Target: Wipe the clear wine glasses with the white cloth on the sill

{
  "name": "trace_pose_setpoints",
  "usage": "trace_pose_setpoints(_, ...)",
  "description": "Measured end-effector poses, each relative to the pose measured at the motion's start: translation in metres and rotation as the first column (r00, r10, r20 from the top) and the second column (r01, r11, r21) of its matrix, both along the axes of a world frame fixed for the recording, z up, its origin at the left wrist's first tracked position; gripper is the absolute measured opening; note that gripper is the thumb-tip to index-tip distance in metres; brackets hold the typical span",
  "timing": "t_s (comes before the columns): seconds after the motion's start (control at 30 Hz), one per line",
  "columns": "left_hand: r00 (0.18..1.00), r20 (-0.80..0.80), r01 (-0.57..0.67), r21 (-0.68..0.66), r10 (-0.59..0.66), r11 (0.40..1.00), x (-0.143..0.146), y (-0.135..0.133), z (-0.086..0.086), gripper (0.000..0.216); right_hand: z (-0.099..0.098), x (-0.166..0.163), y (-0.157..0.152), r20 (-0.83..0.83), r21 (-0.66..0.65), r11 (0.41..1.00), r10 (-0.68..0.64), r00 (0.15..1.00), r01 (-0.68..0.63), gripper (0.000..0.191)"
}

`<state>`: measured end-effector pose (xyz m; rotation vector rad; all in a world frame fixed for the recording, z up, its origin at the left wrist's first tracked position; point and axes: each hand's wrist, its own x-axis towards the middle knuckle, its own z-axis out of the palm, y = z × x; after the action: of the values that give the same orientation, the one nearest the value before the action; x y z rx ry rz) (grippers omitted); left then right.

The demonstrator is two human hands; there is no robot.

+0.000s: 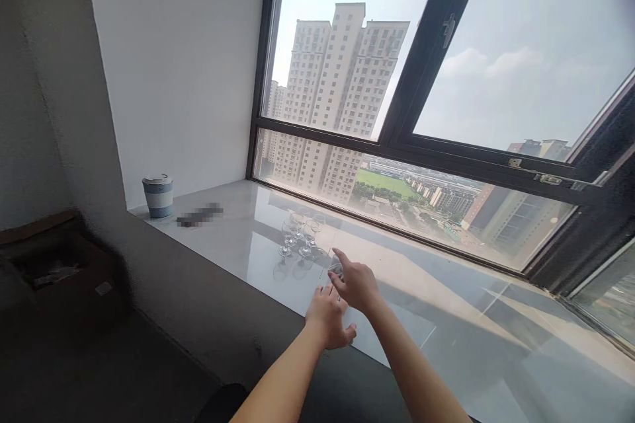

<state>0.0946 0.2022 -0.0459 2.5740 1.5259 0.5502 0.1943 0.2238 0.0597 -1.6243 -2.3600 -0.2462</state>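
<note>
Both hands reach out over a glossy grey windowsill [446, 344] in the lower middle of the frame. The right hand [356, 284] has its fingers [340, 257] curled around a small clear glass [336, 269], which is mostly hidden behind them, just above the sill surface. The left hand [328, 318] sits directly below and touching the right one, fingers loosely spread and holding nothing that can be seen.

Just up and left of the hands stands a tight cluster of stemmed glasses [299, 235], upright on the sill; about four can be made out, though they overlap and the exact count is hard to tell.

Toward the left of the frame, one lidded blue-and-white cup [157, 196] stands by the wall, with one blurred dark object [199, 215] lying beside it.
</note>
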Motion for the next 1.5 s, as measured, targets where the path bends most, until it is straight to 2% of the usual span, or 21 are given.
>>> trace_pose_setpoints(0.3, 1.0, 0.0, -0.022, -0.048, 0.022, 0.999, -0.001, -0.003, 0.007, 0.078, -0.004, 0.004, -0.003, -0.16, 0.015, 0.993, 0.121, 0.98, -0.12, 0.057)
trace_pose_setpoints(0.6, 0.999, -0.038, -0.014, -0.037, 0.012, 0.999, -0.001, 0.0, 0.004, 0.077, -0.017, 0.008, -0.004, -0.405, 0.06, 0.978, 0.209, 0.89, -0.202, 0.046)
trace_pose_setpoints(0.73, 0.999, -0.033, -0.031, -0.004, 0.031, 0.999, 0.0, -0.001, 0.005, 0.074, -0.017, 0.008, -0.007, -0.571, 0.028, 0.978, 0.186, 0.8, -0.207, 0.044)
trace_pose_setpoints(0.93, 0.998, -0.041, -0.04, 0.02, 0.04, 0.999, 0.0, -0.002, 0.005, 0.073, -0.027, 0.01, -0.009, -0.796, 0.048, 0.969, 0.183, 0.577, -0.241, 0.042)
trace_pose_setpoints(1.0, 0.999, -0.028, -0.037, 0.006, 0.037, 0.999, 0.0, -0.002, 0.006, 0.07, -0.031, 0.008, -0.011, -0.852, 0.075, 0.977, 0.166, 0.496, -0.2, 0.045)
trace_pose_setpoints(1.1, 0.999, -0.006, -0.039, -0.024, 0.038, 0.999, 0.0, 0.0, 0.006, 0.061, -0.036, 0.003, -0.013, -0.905, 0.136, 0.99, 0.143, 0.401, -0.045, 0.046)
trace_pose_setpoints(1.17, 0.998, 0.015, -0.054, -0.04, 0.055, 0.998, 0.0, 0.002, 0.006, 0.057, -0.04, 0.002, -0.013, -0.916, 0.152, 0.984, 0.105, 0.387, 0.091, 0.047)
trace_pose_setpoints(1.3, 0.995, 0.068, -0.073, -0.06, 0.077, 0.996, 0.0, 0.007, 0.002, 0.063, -0.05, 0.012, -0.009, -0.916, 0.105, 0.946, -0.029, 0.401, 0.308, 0.05)
trace_pose_setpoints(1.4, 0.988, 0.102, -0.107, -0.089, 0.116, 0.99, 0.0, 0.009, 0.002, 0.064, -0.064, 0.025, -0.007, -0.898, 0.045, 0.939, -0.112, 0.426, 0.341, 0.053)
trace_pose_setpoints(1.5, 0.978, 0.149, -0.128, -0.122, 0.146, 0.984, -0.001, 0.008, 0.004, 0.064, -0.08, 0.027, -0.008, -0.885, 0.003, 0.965, -0.12, 0.449, 0.264, 0.057)
